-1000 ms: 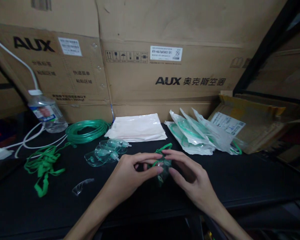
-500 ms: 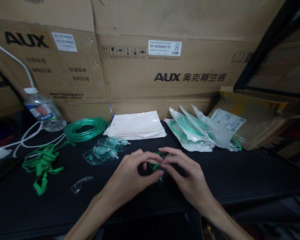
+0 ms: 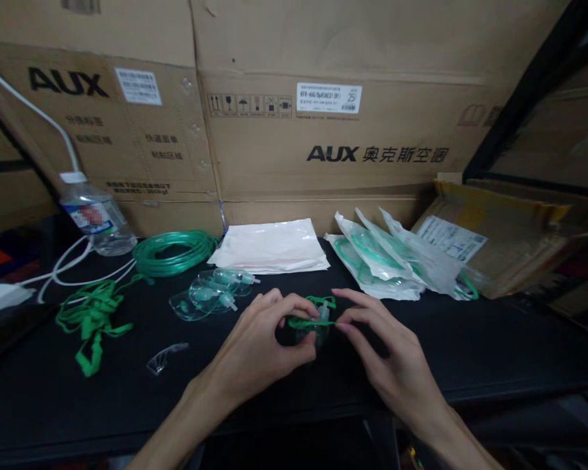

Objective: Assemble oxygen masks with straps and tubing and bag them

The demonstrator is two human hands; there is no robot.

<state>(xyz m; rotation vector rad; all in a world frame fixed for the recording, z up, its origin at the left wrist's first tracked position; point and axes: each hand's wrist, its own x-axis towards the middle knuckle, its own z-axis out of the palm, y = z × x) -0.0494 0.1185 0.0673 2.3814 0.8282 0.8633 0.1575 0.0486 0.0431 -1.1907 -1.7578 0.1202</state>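
Both hands meet over a clear plastic mask (image 3: 318, 329) with a green elastic strap (image 3: 310, 320) on the black table (image 3: 470, 352). My left hand (image 3: 259, 349) curls round the mask's left side, thumb and fingers pinching the strap. My right hand (image 3: 387, 359) pinches the strap's other end with its fingertips. Most of the mask is hidden between the hands.
Left of the hands lie two more clear masks (image 3: 208, 297), a clear plastic piece (image 3: 164, 358), a tangle of green straps (image 3: 91, 320) and a coil of green tubing (image 3: 174, 251). A water bottle (image 3: 95, 215), white bags (image 3: 272, 247), packed masks (image 3: 387, 264) and cardboard boxes (image 3: 323, 130) stand behind.
The strap loop that stood up above the mask has been pulled down flat between my fingertips. Both hands stayed in the same spot; my right fingers shifted slightly right.
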